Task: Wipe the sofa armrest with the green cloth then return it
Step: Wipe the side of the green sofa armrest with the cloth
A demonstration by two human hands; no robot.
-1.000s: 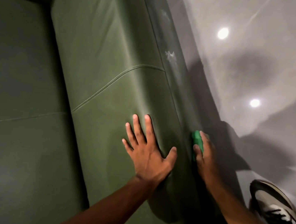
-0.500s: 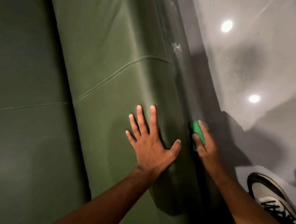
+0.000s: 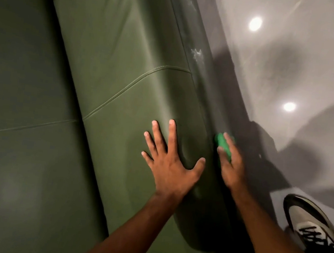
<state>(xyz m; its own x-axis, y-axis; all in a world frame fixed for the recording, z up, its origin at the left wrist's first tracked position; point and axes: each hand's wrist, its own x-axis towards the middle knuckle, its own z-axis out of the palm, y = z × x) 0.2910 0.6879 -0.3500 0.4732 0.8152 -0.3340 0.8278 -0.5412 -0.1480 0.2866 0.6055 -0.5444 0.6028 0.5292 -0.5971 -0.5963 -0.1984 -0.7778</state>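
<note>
Glossy grey floor (image 3: 298, 58) is filling the right of the view, carrying two round bright reflections and soft dark shadows. Against it, a dark green leather sofa armrest (image 3: 128, 61) is running from the top centre down toward the bottom, with a stitched seam curving across its top and a whitish scuff mark (image 3: 197, 54) sitting on its outer side. To the left, the matching dark green seat cushion (image 3: 22, 86) is lying lower, crossed by a faint seam.

The left hand (image 3: 172, 165) is resting flat on top of the armrest, palm down, its fingers spread wide and the thumb reaching toward the outer edge. The right hand (image 3: 231, 166) is pressing a small bright green cloth (image 3: 222, 143) against the outer side of the armrest, just over the edge from the left thumb; its fingers are lying along the cloth, which is showing between the thumb and forefinger, and this hand is looking slightly blurred. Both bare forearms are entering from the bottom of the frame.

At the lower right, a black and cream laced sneaker (image 3: 318, 229) is standing on the floor, near the right forearm.
</note>
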